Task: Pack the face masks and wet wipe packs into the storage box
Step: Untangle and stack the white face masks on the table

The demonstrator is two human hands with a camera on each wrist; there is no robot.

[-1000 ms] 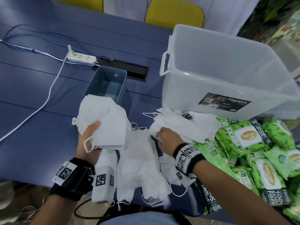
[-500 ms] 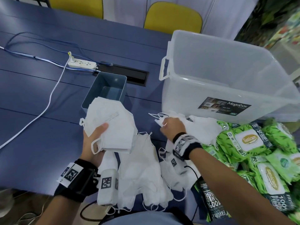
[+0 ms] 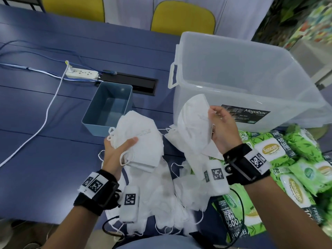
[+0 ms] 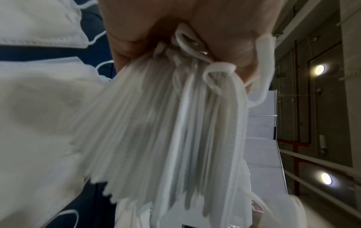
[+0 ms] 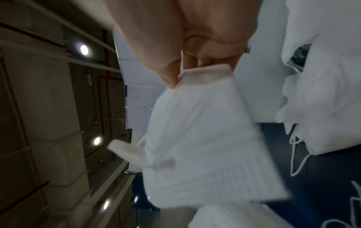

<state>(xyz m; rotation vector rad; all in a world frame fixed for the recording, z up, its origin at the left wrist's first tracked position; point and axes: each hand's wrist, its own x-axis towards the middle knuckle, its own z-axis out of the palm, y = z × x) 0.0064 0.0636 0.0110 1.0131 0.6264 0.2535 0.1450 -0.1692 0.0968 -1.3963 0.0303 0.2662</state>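
My left hand [image 3: 116, 153] grips a thick stack of white face masks [image 3: 140, 141] above the table, thumb on top; the left wrist view shows the stack's edges [image 4: 166, 131] fanned out below the palm. My right hand [image 3: 220, 130] pinches one white mask [image 3: 194, 119] by its edge and holds it up in front of the clear storage box [image 3: 255, 83]; the same mask [image 5: 205, 138] hangs from the thumb and fingers in the right wrist view. Loose masks [image 3: 161, 194] lie on the table below both hands. Green wet wipe packs [image 3: 280, 159] are piled at the right.
A small blue-grey bin [image 3: 109, 108] stands left of the box. A white power strip [image 3: 81, 74] with cables lies at the far left, beside a black cable slot [image 3: 136, 83]. Two yellow chairs [image 3: 183, 17] stand behind the blue table [image 3: 36, 141].
My right hand has lifted a single mask off the pile, up toward the storage box. The left hand with its stack has risen slightly.
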